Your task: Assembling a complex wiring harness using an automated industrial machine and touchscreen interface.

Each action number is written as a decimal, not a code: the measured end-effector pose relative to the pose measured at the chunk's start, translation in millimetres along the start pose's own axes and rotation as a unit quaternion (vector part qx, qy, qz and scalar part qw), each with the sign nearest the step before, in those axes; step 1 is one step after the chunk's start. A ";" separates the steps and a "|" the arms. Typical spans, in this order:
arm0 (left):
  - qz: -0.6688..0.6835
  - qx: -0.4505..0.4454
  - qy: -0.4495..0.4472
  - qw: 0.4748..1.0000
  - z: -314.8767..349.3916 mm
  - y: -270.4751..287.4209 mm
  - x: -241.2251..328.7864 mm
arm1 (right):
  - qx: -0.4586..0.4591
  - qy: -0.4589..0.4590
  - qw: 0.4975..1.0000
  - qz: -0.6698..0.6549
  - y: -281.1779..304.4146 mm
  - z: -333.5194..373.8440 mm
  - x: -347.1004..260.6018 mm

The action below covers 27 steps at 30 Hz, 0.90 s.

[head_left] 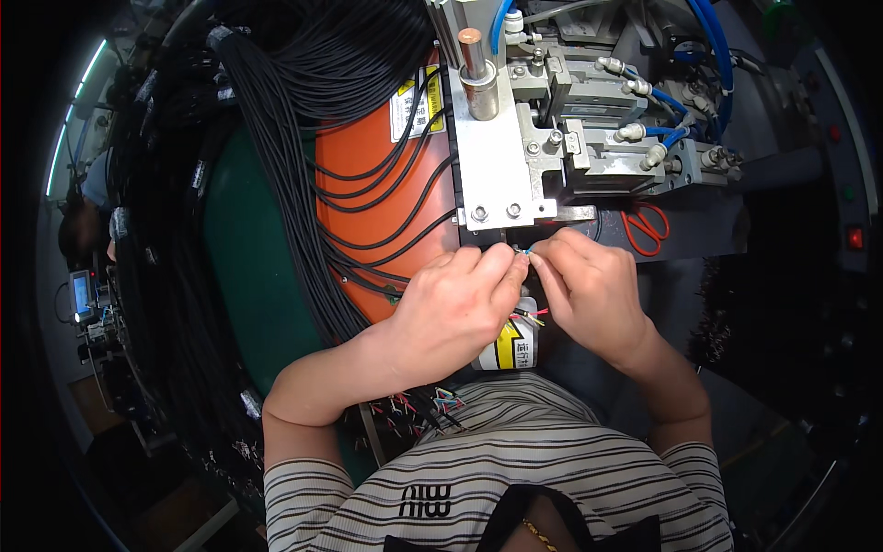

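My left hand (460, 296) and my right hand (590, 287) meet just in front of the metal clamping fixture (492, 170), fingertips almost touching. Between the two pinches shows a short bit of thin bluish wire (527, 251); the fingers cover most of it. Below my left fingers, the stripped end of a black cable (521, 311) sticks out with red, yellow-green and other thin wires fanned apart. Several black cables (377, 241) run from a thick bundle across an orange-red panel (354, 216), some to the fixture and some behind my left hand.
Pneumatic cylinders (602, 97) with blue hoses (722, 55) stand behind and right of the fixture. Red-handled scissors (646, 228) lie at its right. More coloured wire ends (441, 402) hang by my lap. A lit red switch (854, 238) is at the far right.
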<state>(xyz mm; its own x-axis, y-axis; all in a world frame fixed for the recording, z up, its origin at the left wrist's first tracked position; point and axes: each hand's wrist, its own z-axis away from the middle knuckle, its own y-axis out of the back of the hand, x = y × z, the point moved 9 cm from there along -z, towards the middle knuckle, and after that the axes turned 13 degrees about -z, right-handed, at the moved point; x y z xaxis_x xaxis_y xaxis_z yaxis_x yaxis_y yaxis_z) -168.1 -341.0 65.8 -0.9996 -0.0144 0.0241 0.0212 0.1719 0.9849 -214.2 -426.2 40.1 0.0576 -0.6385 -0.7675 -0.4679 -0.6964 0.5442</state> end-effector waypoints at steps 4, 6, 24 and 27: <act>0.002 0.006 0.012 1.000 -1.2 -1.2 -5.0 | 0.015 0.008 1.000 -0.013 1.5 -3.4 -0.5; 0.006 0.012 0.025 1.000 -1.0 -1.8 -7.0 | 0.011 0.011 1.000 -0.010 1.7 -4.4 0.9; 0.017 0.084 0.164 0.983 34.0 -4.4 -47.7 | -0.073 -0.051 0.950 -0.299 -1.5 8.5 -1.5; 0.075 0.091 0.164 0.979 32.4 -3.4 -50.5 | -0.090 -0.018 0.928 -0.362 -5.8 5.3 -17.9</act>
<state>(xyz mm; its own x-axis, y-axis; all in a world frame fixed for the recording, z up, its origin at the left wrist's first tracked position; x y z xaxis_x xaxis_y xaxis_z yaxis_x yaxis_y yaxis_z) -118.3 -309.0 55.7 -0.9254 -0.2858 0.2487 0.1332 0.3691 0.9198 -217.2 -409.0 48.9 0.2689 0.0263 -0.9628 -0.1627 -0.9840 -0.0723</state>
